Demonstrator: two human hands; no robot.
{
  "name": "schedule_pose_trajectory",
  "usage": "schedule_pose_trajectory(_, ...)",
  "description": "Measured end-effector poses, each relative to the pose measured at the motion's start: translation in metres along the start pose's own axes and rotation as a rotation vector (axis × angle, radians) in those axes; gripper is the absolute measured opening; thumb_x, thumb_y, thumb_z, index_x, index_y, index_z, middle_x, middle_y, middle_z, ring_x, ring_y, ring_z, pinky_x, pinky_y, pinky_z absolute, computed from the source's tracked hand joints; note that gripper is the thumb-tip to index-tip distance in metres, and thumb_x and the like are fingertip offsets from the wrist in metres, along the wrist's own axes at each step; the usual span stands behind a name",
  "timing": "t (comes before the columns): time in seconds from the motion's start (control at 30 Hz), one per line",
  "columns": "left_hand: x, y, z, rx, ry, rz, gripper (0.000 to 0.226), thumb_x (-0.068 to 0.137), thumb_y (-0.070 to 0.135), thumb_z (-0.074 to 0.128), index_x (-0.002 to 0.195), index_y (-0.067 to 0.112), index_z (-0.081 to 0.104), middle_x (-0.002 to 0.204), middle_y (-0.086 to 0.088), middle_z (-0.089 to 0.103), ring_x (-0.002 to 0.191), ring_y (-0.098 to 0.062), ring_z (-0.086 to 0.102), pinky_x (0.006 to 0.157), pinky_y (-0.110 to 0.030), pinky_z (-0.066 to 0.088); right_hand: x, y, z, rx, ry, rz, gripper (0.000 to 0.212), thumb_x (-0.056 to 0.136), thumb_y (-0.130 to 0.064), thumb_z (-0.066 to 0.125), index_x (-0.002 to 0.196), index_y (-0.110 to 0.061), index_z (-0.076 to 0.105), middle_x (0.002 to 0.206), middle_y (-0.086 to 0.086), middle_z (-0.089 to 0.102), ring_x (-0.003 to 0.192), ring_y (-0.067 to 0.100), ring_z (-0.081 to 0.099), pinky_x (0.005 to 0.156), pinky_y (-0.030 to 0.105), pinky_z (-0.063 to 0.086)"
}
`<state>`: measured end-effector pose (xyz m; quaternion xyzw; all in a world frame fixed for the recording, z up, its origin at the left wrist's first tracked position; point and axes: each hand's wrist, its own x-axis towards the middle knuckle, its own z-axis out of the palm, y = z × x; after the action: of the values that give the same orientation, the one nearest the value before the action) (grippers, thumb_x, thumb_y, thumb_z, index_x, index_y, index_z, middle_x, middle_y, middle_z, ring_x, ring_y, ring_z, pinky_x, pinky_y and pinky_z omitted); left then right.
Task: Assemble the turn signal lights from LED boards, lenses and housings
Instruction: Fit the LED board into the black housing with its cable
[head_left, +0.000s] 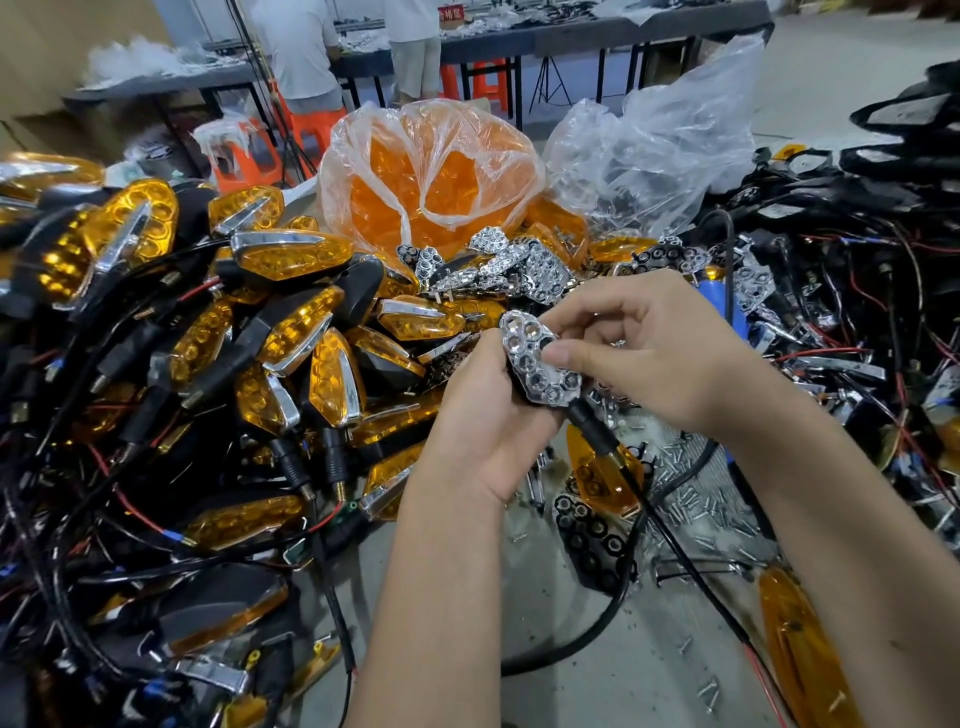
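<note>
Your left hand (480, 415) grips the black housing from below; your palm hides most of it. Your right hand (641, 345) pinches the chrome honeycomb reflector (540, 364) seated on it. Beyond lies a clear bag of orange lenses (426, 171).

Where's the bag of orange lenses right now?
Head view, top centre: the bag of orange lenses sits behind the chrome reflector pile, left of the clear plastic bag.
</note>
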<state>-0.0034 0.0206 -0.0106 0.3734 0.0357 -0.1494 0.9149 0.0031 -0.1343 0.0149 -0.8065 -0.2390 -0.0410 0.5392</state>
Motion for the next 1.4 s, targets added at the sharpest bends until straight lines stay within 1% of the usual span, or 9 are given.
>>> schedule_pose_trajectory(0.13,0.000,0.000,0.002,-0.039,-0.003,0.002,0.032,0.106,0.018,0.039,0.119,0.000,0.061,0.119,-0.021,0.068,0.110,-0.029,0.066,0.101,-0.041,0.053,0.001,0.005,0.004,0.010,0.026,-0.016,0.026,0.085,-0.008,0.085,0.107,-0.016,0.073,0.080,-0.004,0.064,0.061,0.015,0.054,0.055,0.020,0.045)
schedule_pose_trajectory(0.4,0.000,-0.001,0.003,-0.160,-0.014,0.190,0.043,0.103,0.020,0.041,0.082,0.012,0.078,0.111,-0.011,0.075,0.106,-0.029,0.071,0.104,-0.048,0.052,0.001,0.010,0.012,0.018,0.024,0.078,0.016,0.091,-0.027,0.080,0.098,-0.018,0.069,0.096,0.009,0.074,0.072,0.020,0.062,0.067,0.043,0.055)
schedule_pose_trajectory(0.6,-0.004,-0.002,0.010,-0.062,-0.023,0.233,0.035,0.106,0.021,0.028,0.112,0.009,0.060,0.124,-0.010,0.067,0.099,-0.029,0.064,0.073,-0.040,0.050,0.000,0.010,0.009,0.175,-0.079,0.117,0.004,0.100,-0.018,0.070,0.098,-0.014,0.070,0.084,0.026,0.069,0.060,0.023,0.063,0.058,0.031,0.056)
schedule_pose_trajectory(0.73,-0.008,-0.003,0.014,-0.083,-0.061,0.258,0.028,0.089,0.018,0.040,0.089,0.013,0.067,0.118,-0.013,0.071,0.097,-0.033,0.062,0.067,-0.041,0.043,0.000,0.010,0.009,0.159,-0.056,0.077,0.010,0.100,-0.015,0.069,0.092,-0.014,0.063,0.097,0.032,0.067,0.058,0.023,0.059,0.057,0.033,0.053)
schedule_pose_trajectory(0.93,-0.004,0.001,0.007,0.016,-0.139,0.224,0.068,0.104,0.047,0.023,0.086,0.012,0.079,0.099,-0.014,0.069,0.089,-0.034,0.062,0.068,-0.044,0.043,0.001,0.012,0.012,0.168,-0.004,0.090,0.017,0.101,-0.011,0.066,0.095,0.003,0.060,0.087,0.021,0.068,0.056,0.027,0.056,0.056,0.036,0.053)
schedule_pose_trajectory(1.0,-0.004,-0.001,0.008,0.123,-0.065,0.278,0.052,0.107,0.037,0.031,0.098,0.007,0.072,0.094,-0.015,0.067,0.083,-0.033,0.059,0.061,-0.042,0.045,0.001,0.013,0.010,0.143,0.011,0.092,0.017,0.102,-0.013,0.066,0.090,-0.004,0.059,0.084,0.013,0.066,0.056,0.026,0.056,0.053,0.026,0.050)
schedule_pose_trajectory(1.17,-0.002,0.003,-0.003,0.397,0.076,0.503,0.022,0.105,0.010,0.052,0.115,0.009,0.072,0.102,-0.019,0.060,0.091,-0.034,0.050,0.081,-0.049,0.041,0.000,0.014,0.003,0.100,0.056,0.074,0.020,0.102,-0.017,0.067,0.094,-0.002,0.058,0.079,0.019,0.054,0.056,0.023,0.057,0.049,0.017,0.045)
schedule_pose_trajectory(1.3,-0.001,0.006,-0.006,0.428,0.086,0.551,0.021,0.103,0.006,0.059,0.108,0.017,0.077,0.084,0.000,0.065,0.073,-0.018,0.046,0.065,-0.028,0.040,0.001,0.012,0.001,0.067,0.043,0.053,0.016,0.102,-0.018,0.068,0.094,-0.007,0.060,0.082,0.029,0.057,0.057,0.024,0.058,0.059,0.028,0.051)
schedule_pose_trajectory(1.4,-0.001,0.007,-0.008,0.403,0.031,0.557,0.020,0.099,0.004,0.062,0.115,0.010,0.073,0.099,-0.002,0.074,0.077,-0.007,0.058,0.067,-0.019,0.049,0.001,0.010,0.000,0.073,0.029,0.050,0.012,0.102,-0.017,0.068,0.096,-0.009,0.061,0.087,0.031,0.058,0.058,0.024,0.057,0.061,0.028,0.051)
